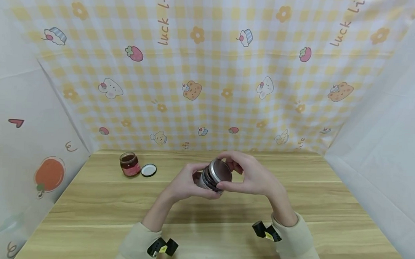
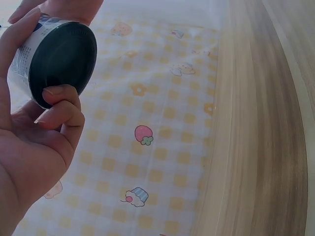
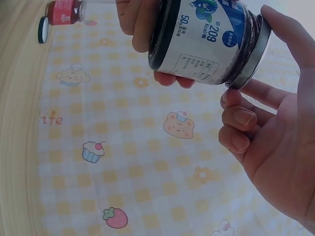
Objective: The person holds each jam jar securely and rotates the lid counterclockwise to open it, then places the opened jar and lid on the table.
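A jam jar (image 3: pixel 197 44) with a white and blue label picturing a blueberry is held tilted above the table in the head view. My left hand (image 1: pixel 190 182) grips its body, and the curled fingers touch the dark base (image 2: pixel 64 64) in the left wrist view. At the other end, my right hand (image 1: pixel 250 175) pinches the rim of the jar's round metal lid (image 1: pixel 222 170) between thumb and fingers. Dark glass shows between label and lid in the right wrist view. I cannot tell whether the lid is loose.
Further left on the wooden table (image 1: pixel 98 202) stands a jam jar with a red label (image 1: pixel 130 165), its mouth uncovered. A lid (image 1: pixel 149 170) lies beside it, white inside up. Behind the table hangs a yellow checked cloth (image 1: pixel 213 68); white sheets flank both sides.
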`<act>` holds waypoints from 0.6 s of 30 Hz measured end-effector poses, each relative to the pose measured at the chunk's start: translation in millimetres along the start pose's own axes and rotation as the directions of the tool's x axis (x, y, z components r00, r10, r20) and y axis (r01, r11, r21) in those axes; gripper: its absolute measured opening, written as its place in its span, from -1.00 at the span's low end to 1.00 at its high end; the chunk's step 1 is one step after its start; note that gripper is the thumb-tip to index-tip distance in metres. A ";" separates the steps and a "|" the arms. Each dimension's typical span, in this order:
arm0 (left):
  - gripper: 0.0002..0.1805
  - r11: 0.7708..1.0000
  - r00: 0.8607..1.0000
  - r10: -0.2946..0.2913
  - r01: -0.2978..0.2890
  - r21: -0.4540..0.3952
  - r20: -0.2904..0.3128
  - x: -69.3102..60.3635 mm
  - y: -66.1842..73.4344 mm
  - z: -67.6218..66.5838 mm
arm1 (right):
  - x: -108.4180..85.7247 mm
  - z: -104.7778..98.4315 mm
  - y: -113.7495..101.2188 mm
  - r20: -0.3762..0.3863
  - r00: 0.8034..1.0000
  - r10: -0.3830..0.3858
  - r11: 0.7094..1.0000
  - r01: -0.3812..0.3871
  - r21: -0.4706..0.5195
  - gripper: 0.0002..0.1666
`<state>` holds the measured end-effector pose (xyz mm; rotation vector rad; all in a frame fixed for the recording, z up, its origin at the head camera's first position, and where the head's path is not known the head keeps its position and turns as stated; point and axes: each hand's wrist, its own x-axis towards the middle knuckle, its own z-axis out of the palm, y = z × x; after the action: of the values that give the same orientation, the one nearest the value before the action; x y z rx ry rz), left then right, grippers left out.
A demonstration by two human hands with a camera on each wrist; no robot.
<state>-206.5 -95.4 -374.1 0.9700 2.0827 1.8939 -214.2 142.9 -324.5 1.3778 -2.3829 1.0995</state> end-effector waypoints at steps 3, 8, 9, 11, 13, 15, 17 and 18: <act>-0.44 1.000 1.000 0.005 -0.005 -0.009 0.004 -0.2 -0.8 -0.7 | 0.2 -0.6 1.0 -0.008 1.000 -0.006 1.000 0.006 -0.004 -0.41; -0.44 0.999 1.000 0.025 -0.024 -0.044 0.008 -0.4 -0.7 -0.7 | -0.2 -1.3 2.9 -0.026 0.999 -0.026 1.000 0.026 -0.006 -0.40; -0.43 0.998 1.000 0.025 -0.025 -0.049 0.007 -0.5 -0.5 -0.7 | -0.3 -1.3 3.2 -0.032 0.999 -0.029 1.000 0.029 -0.007 -0.40; -0.43 0.998 1.000 0.026 -0.026 -0.050 -0.005 -1.1 -0.2 -1.0 | -0.7 -1.2 4.3 -0.043 0.998 -0.036 0.999 0.036 -0.007 -0.40; -0.41 0.999 1.000 0.021 -0.022 -0.049 -0.022 -1.7 0.2 -1.5 | -1.0 -1.5 5.0 -0.054 0.998 -0.038 0.999 0.038 -0.003 -0.39; -0.39 0.999 0.999 0.012 -0.014 -0.043 -0.045 -2.1 0.6 -2.3 | -1.2 -1.6 5.9 -0.064 0.997 -0.041 0.999 0.041 0.001 -0.38; -0.39 0.999 0.998 0.009 -0.011 -0.038 -0.066 -2.4 0.5 -3.2 | -1.3 -1.4 7.5 -0.073 0.997 -0.038 0.999 0.039 0.002 -0.37; -0.39 0.999 0.997 0.008 -0.010 -0.036 -0.072 -2.4 0.8 -3.6 | -1.2 -1.5 8.1 -0.078 0.996 -0.041 0.999 0.041 0.004 -0.37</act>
<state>-206.2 -99.7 -373.4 0.9184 2.0782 1.9919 -220.3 147.1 -328.1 1.3541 -2.2888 1.1289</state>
